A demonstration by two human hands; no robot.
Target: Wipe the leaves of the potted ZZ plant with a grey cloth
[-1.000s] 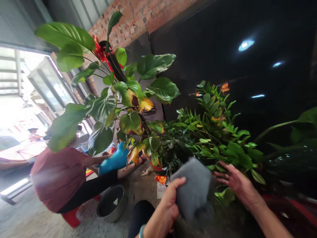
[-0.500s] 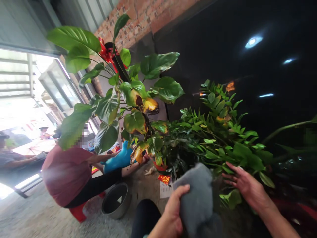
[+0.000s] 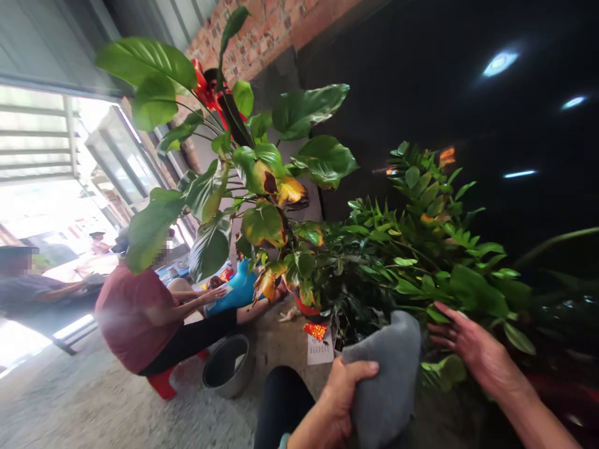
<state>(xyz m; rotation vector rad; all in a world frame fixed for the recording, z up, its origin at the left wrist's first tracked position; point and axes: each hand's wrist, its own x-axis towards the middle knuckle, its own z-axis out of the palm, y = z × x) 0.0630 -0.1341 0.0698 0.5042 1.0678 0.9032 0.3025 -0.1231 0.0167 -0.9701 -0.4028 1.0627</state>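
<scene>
My left hand (image 3: 344,396) is closed on a grey cloth (image 3: 388,380), pressing it against the near side of a low leafy plant (image 3: 421,262). My right hand (image 3: 470,343) lies open, fingers spread, on the plant's lower leaves just right of the cloth. The plant's pot is hidden behind the cloth and leaves.
A tall plant (image 3: 243,181) with large green and yellowing leaves and a red bow (image 3: 206,93) stands at the left. A person in a maroon top (image 3: 140,318) sits beside a metal bowl (image 3: 229,368), handling a blue object (image 3: 238,290). A dark glossy wall (image 3: 468,93) is behind.
The view has shifted a little. My left hand has pushed the cloth up and right against the plant, and my right hand has stayed on the leaves.
</scene>
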